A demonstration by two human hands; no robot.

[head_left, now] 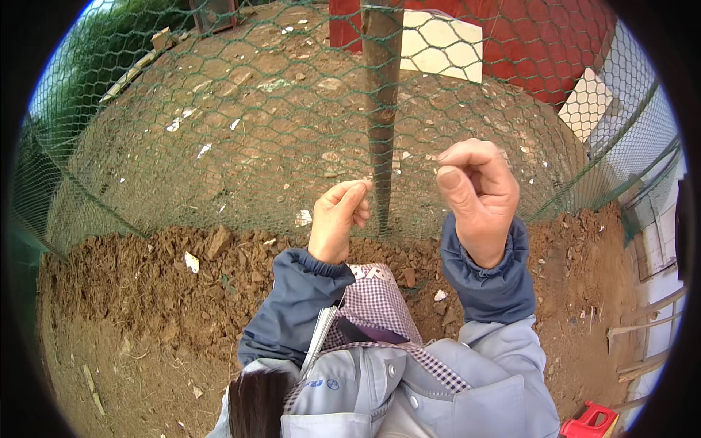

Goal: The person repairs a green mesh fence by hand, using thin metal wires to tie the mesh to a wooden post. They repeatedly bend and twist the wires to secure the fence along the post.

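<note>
My left hand (339,221) is closed in a pinch just left of the lower part of a rusty brown post (383,117). Whatever its fingertips may hold is too small to make out. To the right of the post, my right hand (479,196) is raised with curled fingers. A gap shows between its thumb and index fingertip, and nothing is visible in it. Green mesh netting (292,157) spreads across in front of both hands, against the post. A bundle of thin, pale strips (320,337) sticks up by my left sleeve, against my checked apron (376,303).
Loose brown soil (168,285) is heaped along the netting's foot. Beyond the mesh are a red panel (540,47) and a pale board (442,47). Wooden-handled tools (646,314) lie at the right, and a red plastic handle (590,422) shows at lower right.
</note>
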